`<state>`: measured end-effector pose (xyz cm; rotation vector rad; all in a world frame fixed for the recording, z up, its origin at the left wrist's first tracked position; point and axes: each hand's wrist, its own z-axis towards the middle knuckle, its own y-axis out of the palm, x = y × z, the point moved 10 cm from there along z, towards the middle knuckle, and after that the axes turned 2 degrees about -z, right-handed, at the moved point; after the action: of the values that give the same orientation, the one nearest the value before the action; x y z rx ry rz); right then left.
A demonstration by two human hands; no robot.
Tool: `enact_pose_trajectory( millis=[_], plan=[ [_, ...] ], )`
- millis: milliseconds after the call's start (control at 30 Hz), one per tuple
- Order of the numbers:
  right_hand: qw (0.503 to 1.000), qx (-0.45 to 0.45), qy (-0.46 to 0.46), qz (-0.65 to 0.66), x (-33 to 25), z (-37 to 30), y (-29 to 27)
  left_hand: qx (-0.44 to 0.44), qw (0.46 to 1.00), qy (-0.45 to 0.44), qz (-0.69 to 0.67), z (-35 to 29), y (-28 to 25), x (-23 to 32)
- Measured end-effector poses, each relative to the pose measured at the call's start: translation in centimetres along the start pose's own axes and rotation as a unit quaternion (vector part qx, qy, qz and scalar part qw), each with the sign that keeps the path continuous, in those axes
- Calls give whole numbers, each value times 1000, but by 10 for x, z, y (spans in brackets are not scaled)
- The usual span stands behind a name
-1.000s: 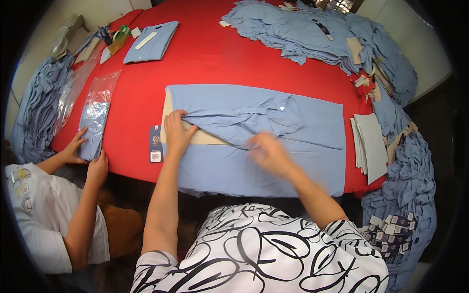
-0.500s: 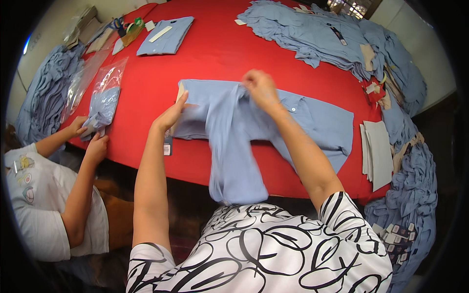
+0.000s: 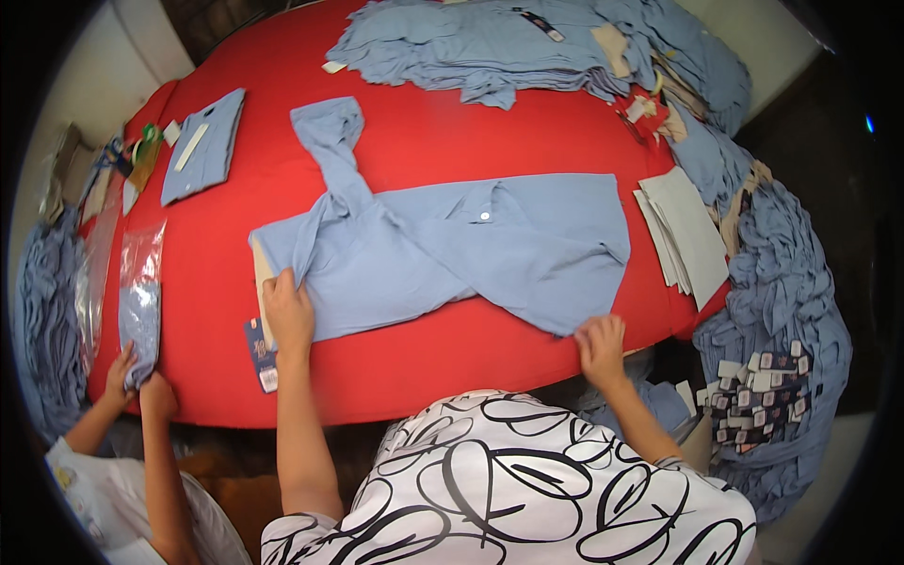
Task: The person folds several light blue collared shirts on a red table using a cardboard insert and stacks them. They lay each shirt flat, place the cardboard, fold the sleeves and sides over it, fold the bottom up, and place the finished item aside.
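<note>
A light blue shirt (image 3: 452, 250) lies spread across the red table (image 3: 282, 188), one sleeve (image 3: 330, 141) thrown out toward the far side. My left hand (image 3: 287, 311) presses on the shirt's left end, over a beige card edge (image 3: 261, 282). My right hand (image 3: 601, 347) pinches the shirt's lower right corner at the table's near edge. A hang tag (image 3: 261, 353) lies just left of my left wrist.
Another person's hands (image 3: 141, 386) at lower left push a folded blue shirt into a clear plastic bag (image 3: 141, 301). A folded shirt (image 3: 202, 146) lies far left. Blue shirt heaps (image 3: 508, 42) fill the far side and right (image 3: 772, 311). Grey card sheets (image 3: 683, 231) lie at right.
The sleeve that hung over the near edge now lies flung toward the far side. My right hand dropped from the shirt's middle to its lower right corner. My left hand shifted slightly nearer.
</note>
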<state>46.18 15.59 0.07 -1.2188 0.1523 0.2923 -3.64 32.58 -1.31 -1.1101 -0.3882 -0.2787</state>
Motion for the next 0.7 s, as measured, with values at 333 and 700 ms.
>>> enact_pose_trajectory(
  millis=[333, 700],
  plan=[
    [993, 73, 94, -18, 146, 224, -19, 28, 991, 131, 30, 21, -10, 6],
    [972, 84, 201, -84, 100, 162, 22, 3, 999, 35, 21, 20, -5, -19]
  ],
)
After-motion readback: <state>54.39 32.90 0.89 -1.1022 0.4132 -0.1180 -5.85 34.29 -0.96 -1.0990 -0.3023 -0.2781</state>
